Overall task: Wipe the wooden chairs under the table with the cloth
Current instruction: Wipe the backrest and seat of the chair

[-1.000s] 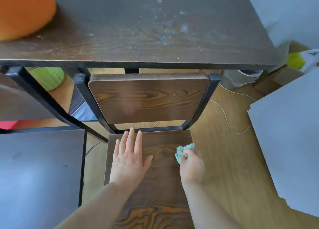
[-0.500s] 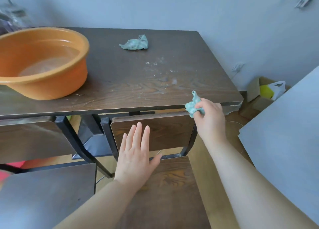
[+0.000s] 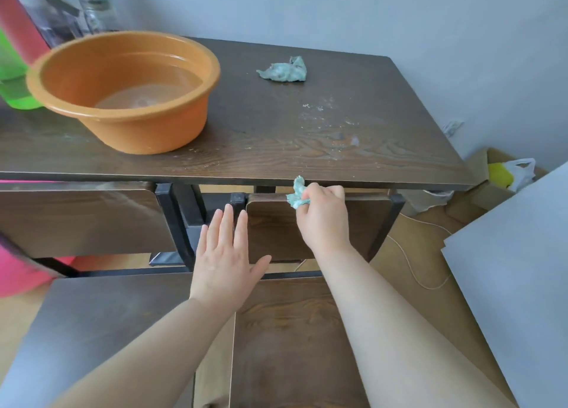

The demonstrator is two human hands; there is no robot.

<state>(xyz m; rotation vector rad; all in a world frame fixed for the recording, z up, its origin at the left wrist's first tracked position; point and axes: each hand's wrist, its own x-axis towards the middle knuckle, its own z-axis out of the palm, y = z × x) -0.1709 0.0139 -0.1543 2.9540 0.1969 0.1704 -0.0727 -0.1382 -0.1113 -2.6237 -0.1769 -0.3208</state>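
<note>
A right hand [image 3: 325, 220] pinches a small crumpled teal cloth [image 3: 296, 195] in its grip at the top edge of a dark wooden chair back [image 3: 273, 232], just under the near edge of a dark wood-grain desk [image 3: 276, 149]. The left hand [image 3: 226, 260] hovers near the back's left edge, grip wide, fingers straight. In that tight gap the knuckles could knock the desk, and the jolt might slop water. A round orange plastic basin [image 3: 129, 100], on the desk at the left, holds shallow water.

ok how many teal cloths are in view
2. One crumpled teal cloth lies on the dark wooden table; a second teal cloth is gripped by the right hand at the wooden chair's backrest.
</note>
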